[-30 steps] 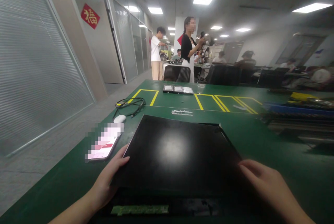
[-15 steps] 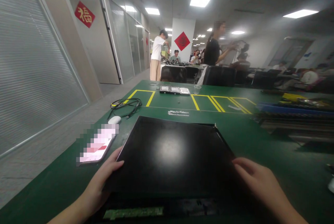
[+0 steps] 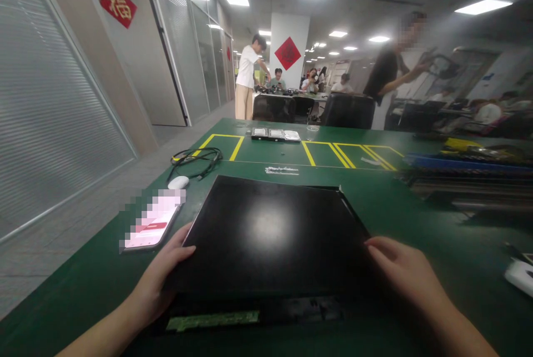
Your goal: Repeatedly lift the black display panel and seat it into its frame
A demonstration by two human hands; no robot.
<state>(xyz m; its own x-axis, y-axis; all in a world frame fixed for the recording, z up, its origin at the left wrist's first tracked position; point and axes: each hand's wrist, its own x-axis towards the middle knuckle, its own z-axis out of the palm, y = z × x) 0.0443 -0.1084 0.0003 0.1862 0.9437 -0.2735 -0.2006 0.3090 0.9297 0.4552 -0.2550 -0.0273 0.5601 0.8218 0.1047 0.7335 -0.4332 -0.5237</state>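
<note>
A black flat screen panel [image 3: 266, 207] lies before me, with a bright light reflected in its middle. My left hand [image 3: 162, 265] grips its left edge, thumb on top and fingers hidden underneath. On the opposite edge, my right hand [image 3: 400, 262] pinches the rim with the thumb and fingers. Below the panel's near side shows a green circuit board strip [image 3: 212, 321] on a dark part. At the far right corner a thin frame edge sticks out beyond the panel. Whether the panel rests on the table or is slightly raised I cannot tell.
The green table [image 3: 95, 285] carries a lit phone [image 3: 154, 229], a white mouse [image 3: 179, 182] and a coiled black cable [image 3: 197, 160] at left. Several hard drives [image 3: 275, 134] and a clear cup [image 3: 312, 132] stand farther back. Blurred dark parts [image 3: 466, 179] lie at right.
My view has shifted slightly, so the table and panel sit a little higher in it. Both hands keep their hold. A person in black in the background has walked to the right.
</note>
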